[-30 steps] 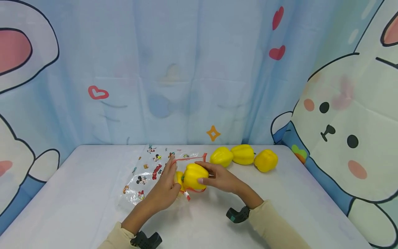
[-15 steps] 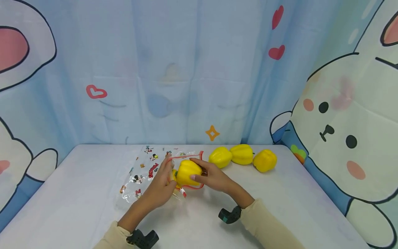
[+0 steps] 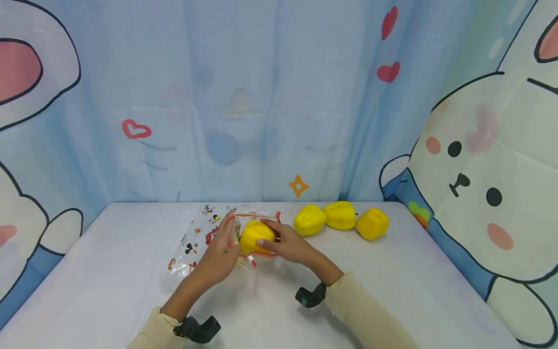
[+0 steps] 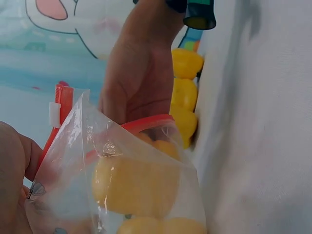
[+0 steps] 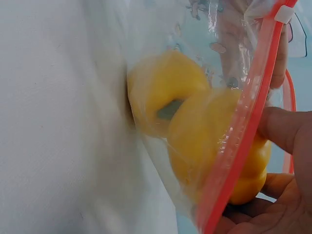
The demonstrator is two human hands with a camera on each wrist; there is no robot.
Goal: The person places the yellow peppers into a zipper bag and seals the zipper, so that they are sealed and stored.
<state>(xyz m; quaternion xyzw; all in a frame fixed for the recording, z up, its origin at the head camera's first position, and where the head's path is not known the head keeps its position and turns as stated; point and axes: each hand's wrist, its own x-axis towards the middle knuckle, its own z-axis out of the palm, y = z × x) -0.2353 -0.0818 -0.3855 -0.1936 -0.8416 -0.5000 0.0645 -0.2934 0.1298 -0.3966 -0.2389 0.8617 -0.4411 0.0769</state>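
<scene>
A clear zip bag (image 3: pixel 198 235) with a red rim and cartoon prints lies on the table, its mouth facing right. My left hand (image 3: pixel 220 254) holds it at the mouth, with the thumb on the near side. Between the thumb and fingers of my right hand (image 3: pixel 289 242) is a yellow bell pepper (image 3: pixel 256 236), mostly within the bag's mouth. Deeper inside, another yellow bell pepper (image 5: pixel 158 85) shows through the plastic in the right wrist view, touching the held one. A white slider (image 5: pixel 284 14) sits on the red rim.
Several more yellow bell peppers (image 3: pixel 340 215) stand in a row at the table's back right. The white-covered table (image 3: pixel 414 291) ends at a blue cartoon curtain (image 3: pixel 218 97) behind. Each wrist carries a black camera (image 3: pixel 311 295).
My right hand has moved left, pushing the held bell pepper deeper into the bag's mouth. The left hand has shifted slightly left with the rim. The peppers at the back have stayed put.
</scene>
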